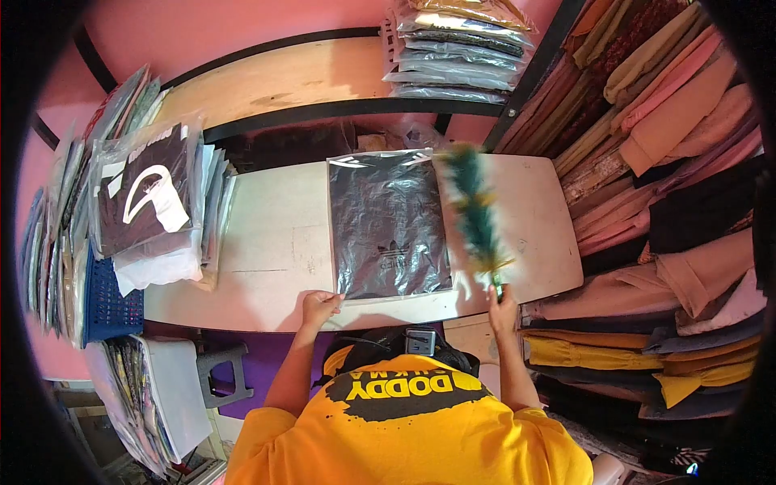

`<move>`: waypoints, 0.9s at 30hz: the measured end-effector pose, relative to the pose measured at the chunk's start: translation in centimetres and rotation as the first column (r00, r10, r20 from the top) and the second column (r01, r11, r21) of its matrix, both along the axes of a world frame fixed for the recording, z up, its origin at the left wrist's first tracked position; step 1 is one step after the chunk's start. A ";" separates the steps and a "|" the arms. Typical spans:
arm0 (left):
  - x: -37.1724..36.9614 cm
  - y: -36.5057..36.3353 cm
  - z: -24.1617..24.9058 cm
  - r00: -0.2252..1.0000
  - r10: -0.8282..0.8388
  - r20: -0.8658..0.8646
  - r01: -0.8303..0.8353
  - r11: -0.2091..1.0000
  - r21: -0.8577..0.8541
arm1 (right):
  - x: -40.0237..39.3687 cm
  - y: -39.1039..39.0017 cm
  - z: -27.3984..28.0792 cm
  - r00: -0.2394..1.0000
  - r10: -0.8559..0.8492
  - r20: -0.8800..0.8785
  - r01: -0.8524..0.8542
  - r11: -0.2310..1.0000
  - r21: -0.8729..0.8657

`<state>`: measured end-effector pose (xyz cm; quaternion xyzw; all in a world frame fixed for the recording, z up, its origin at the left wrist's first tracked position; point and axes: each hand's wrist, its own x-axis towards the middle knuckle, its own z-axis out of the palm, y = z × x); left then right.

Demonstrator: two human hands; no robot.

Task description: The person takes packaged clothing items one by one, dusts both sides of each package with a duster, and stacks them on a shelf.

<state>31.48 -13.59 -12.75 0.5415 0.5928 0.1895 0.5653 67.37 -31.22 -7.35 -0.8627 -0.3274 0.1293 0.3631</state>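
Note:
A black folded shirt in a clear plastic bag (390, 222) lies flat on the pale table, white stripes along its far edge and a dark logo near the close end. My left hand (322, 307) is closed at the bag's near left corner, thumb and fingers pinching the plastic edge. In my right hand (502, 307) is the handle of a feather duster (475, 212), green with yellow bands. Its bristles stand up along the right side of the bag and look blurred by motion.
Bagged garments (149, 190) are stacked at the left, beside a blue basket (113, 299). Behind the table, a wooden shelf (283, 77) holds another pile of bagged clothes (457, 56). Folded fabrics (687, 267) fill the right side. A grey stool (223, 376) stands below the table.

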 end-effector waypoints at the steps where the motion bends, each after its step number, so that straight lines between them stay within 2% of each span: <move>1: -0.1 -0.1 0.1 1.000 -0.002 -0.001 0.002 1.000 0.001 | -1.6 0.0 1.5 0.994 0.086 -0.063 -0.096 0.980 -0.176; 2: 0.0 -0.1 0.5 1.000 -0.002 0.013 0.002 1.000 0.002 | -2.8 0.0 2.5 0.978 0.159 -0.138 -0.197 0.921 -0.337; 4: 0.1 -0.1 0.6 1.000 -0.008 0.030 0.008 1.000 0.006 | -4.5 -1.1 1.0 0.896 0.429 -0.111 -0.443 0.861 -0.249; 5: 0.0 0.0 0.5 0.999 -0.021 0.033 0.021 1.000 -0.002 | -4.7 -1.6 0.4 0.899 0.424 -0.109 -0.438 0.864 -0.249; 7: 0.1 0.0 0.8 0.998 -0.039 0.040 0.039 0.999 0.006 | -4.9 -2.2 -0.8 0.820 0.570 -0.043 -0.546 0.760 -0.352; 8: 0.0 0.0 0.5 0.998 -0.042 0.040 0.042 0.999 0.006 | -4.6 -2.6 -1.4 0.822 0.567 -0.043 -0.544 0.762 -0.352; 10: 0.0 0.1 -0.1 0.998 -0.023 0.055 0.023 1.000 -0.007 | -4.1 -2.6 -0.9 0.897 0.409 0.169 -0.315 0.858 -0.405; 11: -0.2 0.2 -0.4 0.998 -0.023 0.053 0.023 1.000 -0.005 | -3.7 -2.6 -0.6 0.945 0.277 0.173 -0.187 0.894 -0.408; 12: -0.2 0.1 -0.5 0.998 -0.016 0.055 0.016 1.000 -0.008 | -3.0 -2.4 -1.1 0.964 0.166 0.208 -0.074 0.918 -0.389; 14: -0.1 0.1 -0.2 0.998 -0.008 0.057 0.008 1.000 -0.010 | -1.3 -1.8 -2.6 0.963 -0.053 0.264 0.119 0.962 -0.244; 15: 0.0 0.0 0.1 0.998 -0.002 0.070 0.003 1.000 -0.016 | -1.0 -1.2 -2.5 0.963 -0.052 0.263 0.119 0.963 -0.244; 17: 0.0 0.1 0.2 0.996 0.003 0.086 -0.001 1.000 -0.019 | -0.3 0.4 -1.4 0.982 -0.144 0.120 0.151 0.987 -0.048; 18: 0.0 0.1 0.0 0.996 0.013 0.083 -0.009 0.999 -0.040 | -0.4 1.3 -1.1 0.982 -0.146 0.121 0.152 0.987 -0.046; 20: -0.1 0.1 -0.2 0.997 0.018 0.080 -0.013 0.998 -0.058 | -2.1 3.5 -0.3 0.989 0.062 0.134 -0.056 0.997 -0.050; 22: -0.2 0.1 0.0 0.992 -0.005 0.124 0.010 0.999 -0.035 | -3.9 5.8 0.6 0.921 0.307 0.242 -0.294 0.952 -0.089; 24: -0.3 0.1 0.4 0.991 -0.019 0.135 0.023 0.999 -0.031 | -4.8 8.1 0.0 0.834 0.475 0.281 -0.440 0.879 -0.181; 25: -0.3 0.1 0.6 0.989 -0.028 0.147 0.033 0.999 -0.031 | -4.8 9.2 -0.4 0.835 0.471 0.284 -0.438 0.882 -0.176; 27: -0.2 0.0 1.0 0.986 -0.017 0.164 0.025 0.999 -0.044 | -4.5 11.0 -0.8 0.835 0.482 0.265 -0.401 0.863 -0.307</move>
